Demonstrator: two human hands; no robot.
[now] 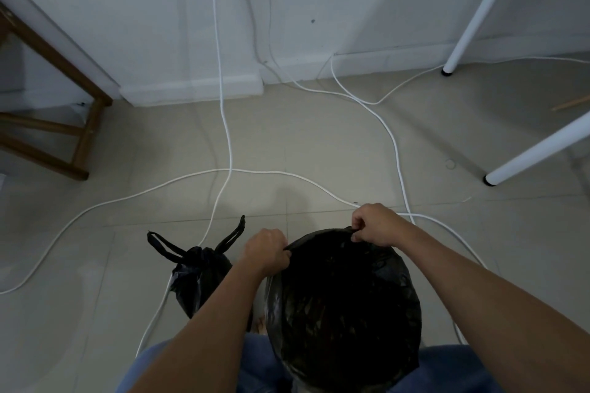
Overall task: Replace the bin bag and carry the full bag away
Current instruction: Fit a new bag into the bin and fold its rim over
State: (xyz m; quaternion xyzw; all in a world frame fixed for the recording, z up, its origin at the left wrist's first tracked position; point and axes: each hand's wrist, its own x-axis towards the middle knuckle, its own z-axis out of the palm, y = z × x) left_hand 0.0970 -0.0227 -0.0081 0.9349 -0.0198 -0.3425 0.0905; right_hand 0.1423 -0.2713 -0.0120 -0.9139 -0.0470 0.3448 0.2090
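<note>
A fresh black bin bag (341, 303) is spread open low in the middle of the view, its mouth wide and dark; the bin under it is hidden. My left hand (266, 252) pinches the bag's rim at the upper left. My right hand (376, 225) pinches the rim at the top right. A full black bag (198, 274) with its handles tied and sticking up stands on the floor just left of my left forearm.
White cables (230, 137) trail across the tiled floor around the bags. A wooden stool frame (79, 137) stands at the left. Two white table legs (536, 153) come down at the right. A white wall and skirting run along the back.
</note>
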